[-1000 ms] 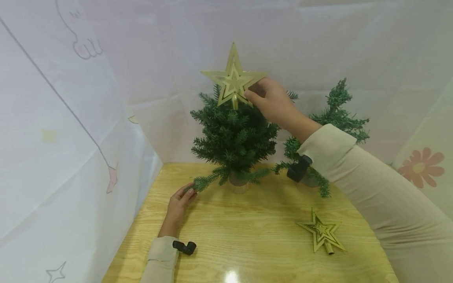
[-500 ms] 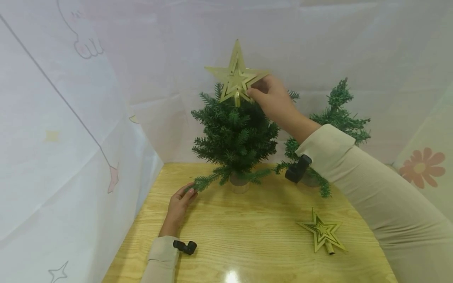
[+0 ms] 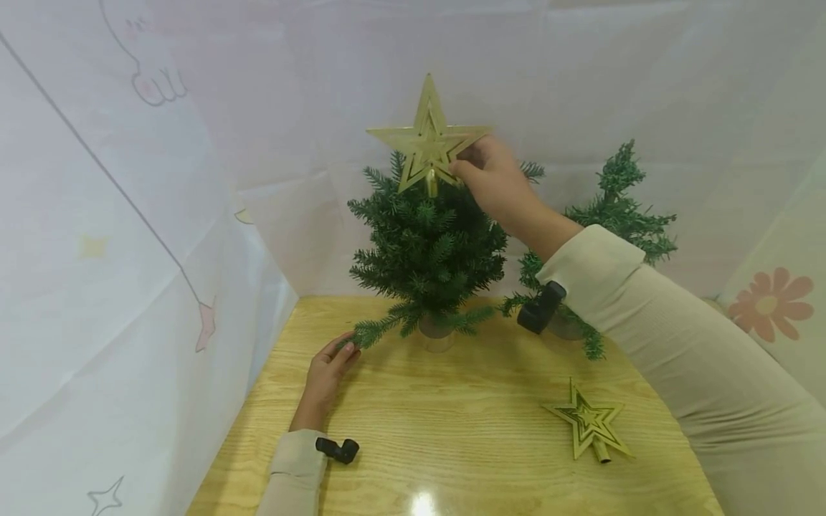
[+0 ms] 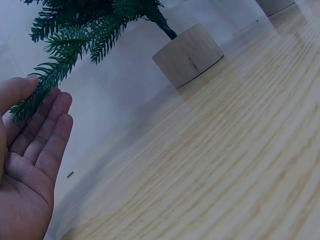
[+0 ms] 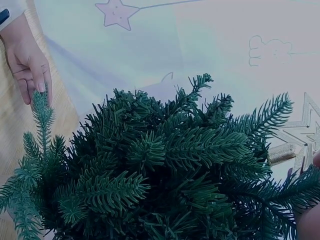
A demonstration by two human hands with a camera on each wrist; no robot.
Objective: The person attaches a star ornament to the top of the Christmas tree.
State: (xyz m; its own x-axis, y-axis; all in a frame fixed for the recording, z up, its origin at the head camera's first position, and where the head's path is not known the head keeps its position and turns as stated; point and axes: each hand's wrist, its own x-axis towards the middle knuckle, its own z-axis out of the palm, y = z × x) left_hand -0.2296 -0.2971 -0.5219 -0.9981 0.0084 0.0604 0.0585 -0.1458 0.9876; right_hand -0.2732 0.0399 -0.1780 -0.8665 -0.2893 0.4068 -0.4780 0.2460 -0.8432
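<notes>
Nr top of tree (image 3: 429, 247), gold star (image 3: 427, 143) pinched in R hand (image 3: 500, 180), w/ L hand (image 3: 328, 369) holding low branch (image 3: 381, 331) by tip

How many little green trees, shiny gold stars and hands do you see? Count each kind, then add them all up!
Green trees: 2
Gold stars: 2, one held up, one lying down
Hands: 2
Total: 6
</notes>
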